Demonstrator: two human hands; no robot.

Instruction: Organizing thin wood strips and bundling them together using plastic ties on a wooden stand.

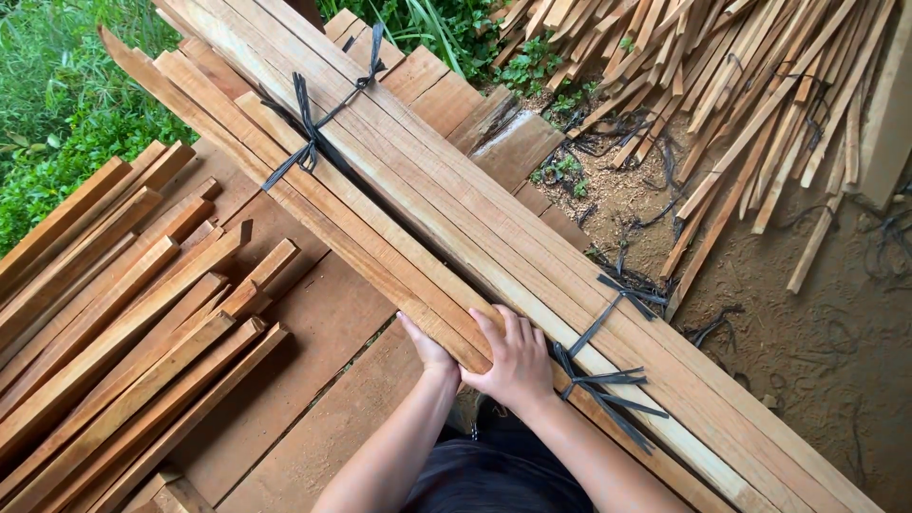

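Already far tie (309, 142) knotted; bundle of slats (456, 228) lies diagonal on platform (313, 323). Left hand (432, 350), right hand (518, 361) side by side, pressing slat ends flush. Near strap (598, 375) seemingly loose, untied.

Both hands (494, 356) on tied slat bundle (456, 209)

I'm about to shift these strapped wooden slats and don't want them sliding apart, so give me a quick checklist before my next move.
1. Both hands on the slat ends: left hand and right hand both rest there. Ok.
2. Near black strap tied around the bundle of slats: knotted, loose tails. Ok.
3. Far black strap tied: Ok.
4. Slat ends flush: uneven at the hands. Not ok.
5. Firm grip: fingers lie flat on top. Cannot tell.
6. Loose slats at left apart from the bundle: Ok.
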